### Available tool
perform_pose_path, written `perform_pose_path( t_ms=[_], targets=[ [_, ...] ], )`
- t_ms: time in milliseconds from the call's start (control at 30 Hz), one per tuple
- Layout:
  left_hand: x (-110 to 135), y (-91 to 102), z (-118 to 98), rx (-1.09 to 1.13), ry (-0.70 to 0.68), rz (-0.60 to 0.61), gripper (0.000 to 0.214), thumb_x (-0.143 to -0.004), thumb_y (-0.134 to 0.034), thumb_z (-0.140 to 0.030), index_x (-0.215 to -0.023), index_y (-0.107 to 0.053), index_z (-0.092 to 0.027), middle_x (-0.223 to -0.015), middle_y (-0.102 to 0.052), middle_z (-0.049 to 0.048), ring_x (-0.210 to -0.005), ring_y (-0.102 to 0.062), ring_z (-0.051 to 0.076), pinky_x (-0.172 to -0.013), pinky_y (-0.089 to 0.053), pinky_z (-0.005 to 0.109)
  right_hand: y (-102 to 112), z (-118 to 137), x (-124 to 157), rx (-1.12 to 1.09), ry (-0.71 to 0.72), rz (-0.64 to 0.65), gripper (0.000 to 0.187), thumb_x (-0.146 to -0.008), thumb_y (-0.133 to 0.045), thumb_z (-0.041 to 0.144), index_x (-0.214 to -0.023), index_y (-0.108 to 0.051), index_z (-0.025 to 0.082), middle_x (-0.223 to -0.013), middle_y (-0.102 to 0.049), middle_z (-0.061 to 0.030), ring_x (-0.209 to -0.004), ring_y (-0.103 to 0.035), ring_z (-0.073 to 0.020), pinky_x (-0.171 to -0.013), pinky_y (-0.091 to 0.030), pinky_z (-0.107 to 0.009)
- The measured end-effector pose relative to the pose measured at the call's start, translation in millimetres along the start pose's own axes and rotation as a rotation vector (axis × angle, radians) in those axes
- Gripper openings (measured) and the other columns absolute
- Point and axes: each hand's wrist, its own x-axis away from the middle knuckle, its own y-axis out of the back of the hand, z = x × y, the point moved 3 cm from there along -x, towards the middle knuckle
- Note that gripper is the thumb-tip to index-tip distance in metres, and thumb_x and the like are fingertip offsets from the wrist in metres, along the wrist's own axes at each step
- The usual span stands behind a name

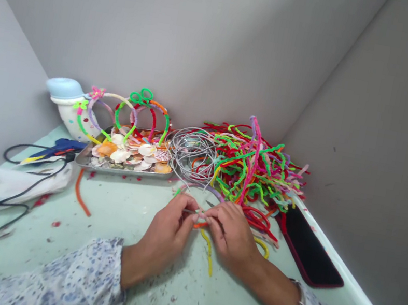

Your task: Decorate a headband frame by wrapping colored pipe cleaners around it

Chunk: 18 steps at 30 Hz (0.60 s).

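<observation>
Watching remotely, I've got a pale pink fuzzy bit [201,215] pinched between the left grip [168,230] and right grip [232,236], its ends too blurry to make out. Just beyond, a fuzzy purple strip [215,192] bows away from me, green at its left end.

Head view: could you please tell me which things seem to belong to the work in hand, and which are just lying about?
Likely in use:
- pale pink piece, pinched by left hand and right hand
- yellow pipe cleaner
- pipe-cleaner pile

Probably just lying about:
- black slab with red edge
- blue-topped white container
- seashells
</observation>
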Motion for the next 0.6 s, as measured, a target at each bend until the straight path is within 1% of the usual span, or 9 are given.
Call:
perform_pose_path(
  t_ms=[100,167,267,433,600],
  targets=[
    [0.9,0.6,-2.8,-0.138,-0.144,-0.02,0.013,-0.086,-0.051,-0.011,-0.094,-0.056,-0.02,-0.093,-0.058,0.0028,-0.081,-0.054,0.016,-0.072,-0.043,0.026,0.3,0.8,-0.1,-0.008,-0.002,-0.02,0.014,-0.093,-0.045,0.018,-0.089,-0.059,0.019,-0.081,-0.06,-0.0051,-0.08,-0.052,-0.021,-0.075,-0.038,-0.036],
    [0.3,1.0,-2.8,-0.18,-0.202,-0.036,0.016,-0.085,-0.051,-0.008,-0.092,-0.057,-0.021,-0.092,-0.058,0.0029,-0.085,-0.055,0.016,-0.075,-0.043,0.026,0.5,1.5,-0.5,-0.012,0.001,-0.039,0.015,-0.093,-0.044,0.018,-0.089,-0.059,0.019,-0.08,-0.06,-0.0052,-0.079,-0.052,-0.0211,-0.074,-0.038,-0.036],
    [-1.1,2.0,-2.0,-0.206,-0.246,-0.052,0.016,-0.086,-0.052,-0.008,-0.091,-0.059,-0.021,-0.091,-0.06,0.0029,-0.086,-0.056,0.016,-0.076,-0.044,0.025,0.9,1.9,-1.1,-0.017,-0.001,-0.052,0.015,-0.093,-0.044,0.018,-0.089,-0.059,0.019,-0.08,-0.06,-0.0053,-0.079,-0.052,-0.0211,-0.074,-0.038,-0.036],
    [-1.8,3.6,-2.8,-0.225,-0.316,-0.071,0.013,-0.089,-0.053,-0.013,-0.093,-0.063,-0.021,-0.089,-0.062,0.0035,-0.084,-0.058,0.015,-0.076,-0.047,0.025,1.7,2.6,-1.8,-0.022,-0.003,-0.057,0.015,-0.093,-0.045,0.018,-0.088,-0.058,0.019,-0.08,-0.06,-0.0047,-0.078,-0.052,-0.0206,-0.073,-0.038,-0.036],
    [-2.4,4.2,-3.0,-0.236,-0.357,-0.096,0.014,-0.09,-0.053,-0.019,-0.095,-0.066,-0.021,-0.088,-0.064,0.0049,-0.082,-0.061,0.015,-0.073,-0.049,0.026,1.7,3.9,-1.7,-0.022,0.006,-0.071,0.015,-0.093,-0.044,0.017,-0.088,-0.058,0.019,-0.079,-0.06,-0.0043,-0.078,-0.052,-0.0202,-0.074,-0.039,-0.036]
  ],
)
